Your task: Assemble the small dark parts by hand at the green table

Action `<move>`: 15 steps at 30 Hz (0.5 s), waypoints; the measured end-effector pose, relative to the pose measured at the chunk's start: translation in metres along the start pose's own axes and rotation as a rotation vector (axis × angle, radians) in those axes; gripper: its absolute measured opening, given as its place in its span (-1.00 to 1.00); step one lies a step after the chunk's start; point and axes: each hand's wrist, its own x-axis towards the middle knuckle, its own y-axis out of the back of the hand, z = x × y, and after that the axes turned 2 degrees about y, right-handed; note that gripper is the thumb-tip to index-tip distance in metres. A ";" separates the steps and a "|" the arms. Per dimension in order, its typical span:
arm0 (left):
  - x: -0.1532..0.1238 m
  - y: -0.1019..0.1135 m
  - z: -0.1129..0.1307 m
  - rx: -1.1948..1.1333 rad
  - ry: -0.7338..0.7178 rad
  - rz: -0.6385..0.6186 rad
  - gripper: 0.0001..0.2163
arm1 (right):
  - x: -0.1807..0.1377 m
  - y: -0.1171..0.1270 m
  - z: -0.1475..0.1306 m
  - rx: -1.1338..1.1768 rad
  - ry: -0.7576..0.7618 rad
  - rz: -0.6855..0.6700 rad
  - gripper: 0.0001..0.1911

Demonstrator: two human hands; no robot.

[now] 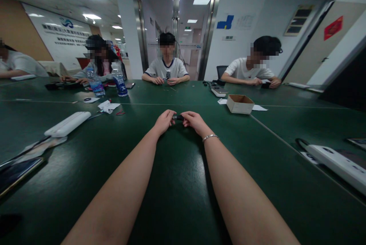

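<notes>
Both my arms stretch forward over the dark green table [177,184]. My left hand [164,121] and my right hand [192,120] meet in the middle, fingers curled, each pinching one end of a small dark object [178,117] held just above the tabletop. The object is too small to name. A silver bracelet [210,137] circles my right wrist.
A small cardboard box [240,103] stands at the right, a white power strip [339,163] at the near right, a white case [68,123] at the left. Two water bottles [118,81] stand at the far left. Several people sit across the table with their hands on it.
</notes>
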 end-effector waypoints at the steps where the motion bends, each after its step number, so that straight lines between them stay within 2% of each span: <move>1: 0.000 0.000 -0.001 0.013 -0.013 0.010 -0.78 | 0.000 0.000 0.000 0.001 0.001 -0.002 -0.93; 15: -0.002 0.000 0.004 -0.002 -0.008 -0.001 -0.77 | 0.000 0.001 0.001 0.008 0.014 -0.015 -0.94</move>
